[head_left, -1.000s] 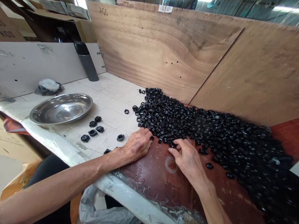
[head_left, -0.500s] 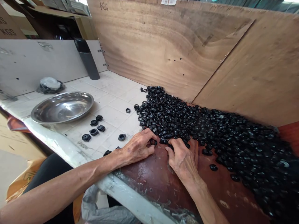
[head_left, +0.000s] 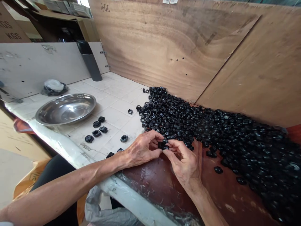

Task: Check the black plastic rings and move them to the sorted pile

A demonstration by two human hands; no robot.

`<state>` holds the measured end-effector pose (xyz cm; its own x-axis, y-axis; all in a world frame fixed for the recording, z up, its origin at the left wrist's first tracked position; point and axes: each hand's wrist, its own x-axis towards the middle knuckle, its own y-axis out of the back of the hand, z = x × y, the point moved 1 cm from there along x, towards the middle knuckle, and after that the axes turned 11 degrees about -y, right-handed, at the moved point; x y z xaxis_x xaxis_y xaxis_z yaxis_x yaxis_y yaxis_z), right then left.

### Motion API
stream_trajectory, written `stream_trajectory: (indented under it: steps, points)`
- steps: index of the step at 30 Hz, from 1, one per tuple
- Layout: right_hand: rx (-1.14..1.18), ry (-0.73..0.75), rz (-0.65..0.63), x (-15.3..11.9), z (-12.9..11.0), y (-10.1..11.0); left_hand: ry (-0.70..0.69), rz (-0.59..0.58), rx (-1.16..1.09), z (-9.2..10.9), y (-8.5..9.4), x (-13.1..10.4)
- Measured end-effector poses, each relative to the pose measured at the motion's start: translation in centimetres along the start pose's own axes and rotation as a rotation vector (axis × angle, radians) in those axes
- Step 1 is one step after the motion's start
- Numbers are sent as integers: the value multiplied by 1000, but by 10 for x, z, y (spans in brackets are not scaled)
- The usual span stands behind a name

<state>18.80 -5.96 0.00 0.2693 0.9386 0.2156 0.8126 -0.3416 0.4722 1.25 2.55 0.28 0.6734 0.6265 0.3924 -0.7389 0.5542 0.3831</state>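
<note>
My left hand [head_left: 143, 149] is closed around small black plastic parts [head_left: 164, 144], thumb and fingers curled at their left side. From the right, my right hand [head_left: 184, 158] pinches the same small parts, so the fingertips of both hands nearly meet. How many parts are between them cannot be made out. Just behind the hands lies a large pile of black rings and caps [head_left: 174, 117], spreading far to the right. Under my hands is a dark red-brown board [head_left: 155, 179].
A steel bowl [head_left: 67, 108] stands at the left on the white tiled top, with several loose black parts [head_left: 96, 133] beside it. Behind are a dark bottle [head_left: 90, 62], a plastic-wrapped bundle [head_left: 54, 87] and a tall wooden panel [head_left: 164, 47].
My hands have come together, the right one moving left and turning inward. Black parts now sit between the fingertips of both hands, off the pile's edge. The view has shifted slightly.
</note>
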Motion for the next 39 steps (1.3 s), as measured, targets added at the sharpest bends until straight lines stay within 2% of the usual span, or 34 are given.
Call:
stream_trajectory:
  steps: [2,6,9,15,17,21,24,27,32,36,39]
  points:
    - [23,-30,18,-2,2,0,8,-3,-56,1,1,-1]
    - [43,-4,66,-3,0,1,-146,-8,-39,0,4,0]
    - [53,3,69,-3,-3,2,-198,-4,-30,0,4,0]
    - [-3,-32,53,-5,-2,3,-95,7,-194,0,-1,0]
    - [-45,-11,68,-5,-1,3,-123,7,-160,-1,-1,0]
    - [-138,95,77,-5,-5,5,-273,8,-24,-1,0,0]
    - [-163,156,-5,-5,-11,9,-249,34,-23,0,1,1]
    - [-162,162,-45,-4,-13,11,-229,45,-41,0,1,1]
    - [-236,129,-35,-2,-3,7,-349,-2,-4,-3,0,0]
    - [-227,107,50,-4,-4,6,-310,-3,-23,-2,-1,0]
    - [-157,119,7,-4,-11,9,-233,25,-62,1,-2,0]
